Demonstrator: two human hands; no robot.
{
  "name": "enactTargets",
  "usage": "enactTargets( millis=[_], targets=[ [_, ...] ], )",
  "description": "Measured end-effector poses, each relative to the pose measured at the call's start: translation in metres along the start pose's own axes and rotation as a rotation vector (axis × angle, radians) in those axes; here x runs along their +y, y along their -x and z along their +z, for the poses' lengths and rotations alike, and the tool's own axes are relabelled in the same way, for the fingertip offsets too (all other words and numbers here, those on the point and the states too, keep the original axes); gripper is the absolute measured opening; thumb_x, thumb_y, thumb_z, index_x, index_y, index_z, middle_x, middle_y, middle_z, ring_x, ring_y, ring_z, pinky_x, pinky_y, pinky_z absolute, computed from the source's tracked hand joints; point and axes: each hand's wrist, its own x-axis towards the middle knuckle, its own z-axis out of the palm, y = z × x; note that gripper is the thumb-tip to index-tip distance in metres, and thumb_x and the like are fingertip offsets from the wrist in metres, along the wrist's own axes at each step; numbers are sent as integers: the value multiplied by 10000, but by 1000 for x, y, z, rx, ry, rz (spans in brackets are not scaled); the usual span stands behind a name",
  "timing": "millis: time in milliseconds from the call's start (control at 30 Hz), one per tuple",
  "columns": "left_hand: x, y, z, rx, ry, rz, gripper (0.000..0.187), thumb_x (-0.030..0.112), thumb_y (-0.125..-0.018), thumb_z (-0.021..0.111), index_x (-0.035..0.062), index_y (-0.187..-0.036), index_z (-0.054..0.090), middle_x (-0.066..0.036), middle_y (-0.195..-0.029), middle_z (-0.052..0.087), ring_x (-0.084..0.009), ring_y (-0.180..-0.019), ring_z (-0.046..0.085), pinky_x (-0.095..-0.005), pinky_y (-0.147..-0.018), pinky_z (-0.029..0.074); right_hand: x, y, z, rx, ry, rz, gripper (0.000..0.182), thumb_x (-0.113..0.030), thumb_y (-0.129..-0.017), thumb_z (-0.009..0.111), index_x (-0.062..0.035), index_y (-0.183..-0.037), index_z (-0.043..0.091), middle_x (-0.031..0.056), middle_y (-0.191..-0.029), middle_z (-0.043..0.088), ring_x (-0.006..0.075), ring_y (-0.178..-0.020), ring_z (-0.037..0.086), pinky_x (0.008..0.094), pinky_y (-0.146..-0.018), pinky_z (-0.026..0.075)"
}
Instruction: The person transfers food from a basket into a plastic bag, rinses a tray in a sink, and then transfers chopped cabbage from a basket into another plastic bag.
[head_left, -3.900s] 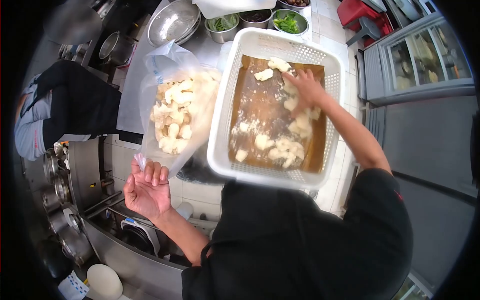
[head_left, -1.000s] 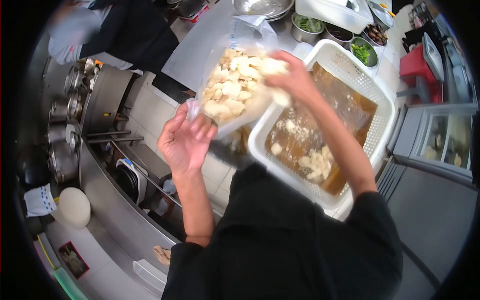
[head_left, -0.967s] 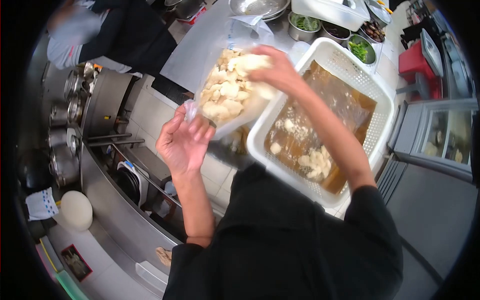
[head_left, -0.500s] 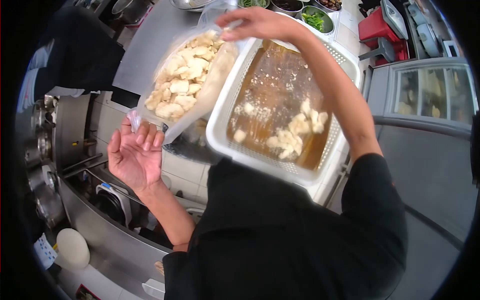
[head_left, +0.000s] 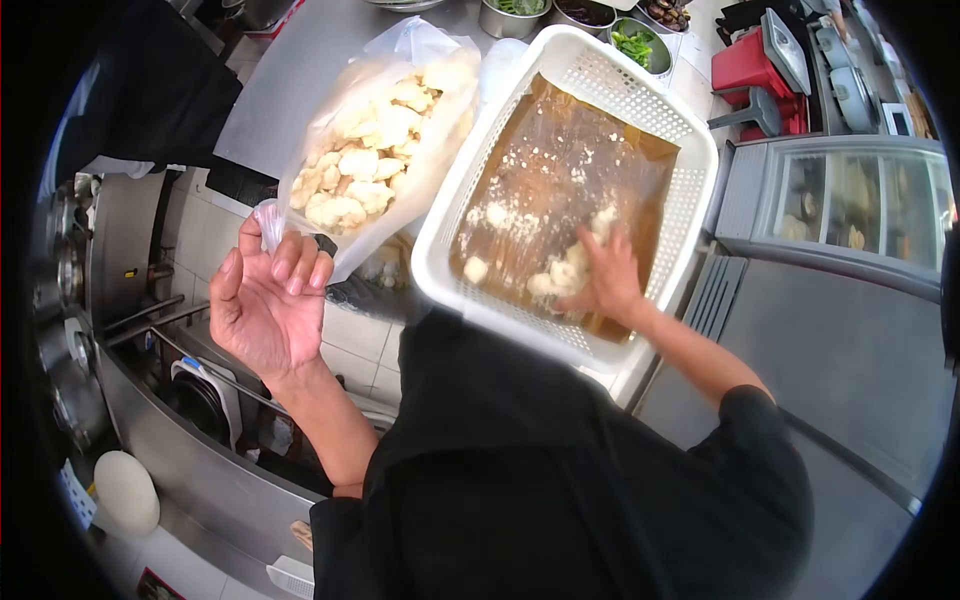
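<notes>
My left hand has its palm turned up, with its curled fingers pinching the rim of a clear plastic bag. Pale, lumpy pieces of what looks like fried food fill the bag, which leans against a white perforated basket. Inside that basket my right hand reaches down, fingers spread, touching a few pale pieces on the brown liner. Crumbs and one separate piece lie to its left. The right fingertips are partly hidden among the pieces.
Metal bowls, one with chopped greens, stand behind the basket. A steel counter extends to the left. On the right is a glass-topped refrigerator. Another person in dark clothing stands at the upper left.
My right hand has moved from the bag's far rim down into the basket, onto the pale pieces. Fewer pieces show there now. My left hand keeps hold of the bag.
</notes>
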Motion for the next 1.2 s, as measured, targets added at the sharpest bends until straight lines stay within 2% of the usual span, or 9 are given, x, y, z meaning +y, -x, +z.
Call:
enactTargets(
  millis=[67,267,400,633,800,900,933,1100,1200],
  targets=[
    [1,0,-1,1,1,8,436,277,-888,513,-47,-1177,466,-71,-743,434,-146,-660,372,-301,-648,319,-7,2,-1,24,-58,17,1166,-448,-402,903,-235,-1395,332,279,-1437,137,498,-1199,342,588,-908,412],
    [0,3,-2,3,7,7,434,271,-884,515,-45,-1178,472,-69,-745,437,-146,-658,371,-303,-649,321,4,-14,11,209,-198,-92,791,-254,-500,861,-163,-1208,518,228,-1384,237,482,-1192,353,554,-947,418],
    [0,3,-2,7,9,9,429,271,-881,517,-40,-1173,481,-70,-743,443,-145,-657,371,-301,-651,323,6,-34,-7,77,-281,49,651,-207,-509,827,-110,-1105,587,214,-1281,362,455,-1155,411,493,-940,446],
    [2,3,-6,9,3,2,423,275,-873,522,-33,-1162,490,-66,-728,454,-143,-641,380,-302,-648,327,26,-50,-2,186,-316,-22,459,-172,-577,744,-49,-1014,683,215,-1137,526,401,-1015,567,424,-902,478],
    [2,3,-2,80,-4,17,384,269,-864,499,10,-1147,486,-66,-696,452,-156,-621,392,-312,-617,335,44,-66,-12,139,-666,128,489,-164,-611,780,29,-1043,657,186,-1169,561,296,-1028,589,354,-881,489],
    [2,2,-3,45,-1,4,405,277,-865,517,-14,-1147,497,-65,-717,457,-148,-625,389,-308,-635,333,30,-57,-50,74,-1049,213,360,-127,-662,740,0,-989,657,78,-891,654,154,-752,623,268,-653,509],
    [2,2,-3,31,-1,1,418,282,-866,527,-26,-1148,503,-65,-728,460,-144,-627,387,-306,-644,333,23,-58,-55,174,-1118,190,308,-103,-678,713,-4,-962,647,30,-761,643,107,-637,586,246,-562,481],
    [1,-1,-2,28,0,-17,430,293,-866,523,-31,-1149,516,-64,-728,459,-144,-633,381,-307,-642,332,-49,-73,-108,117,-1385,-140,388,-126,-677,720,37,-1014,618,71,-856,632,137,-707,602,263,-618,502],
    [1,-3,4,42,-12,-25,442,315,-863,525,-37,-1130,527,-66,-729,459,-146,-639,378,-305,-640,330,-131,-93,-129,207,-1322,-634,454,-204,-658,750,39,-1018,621,131,-1050,592,195,-870,618,269,-681,509]
  ],
)
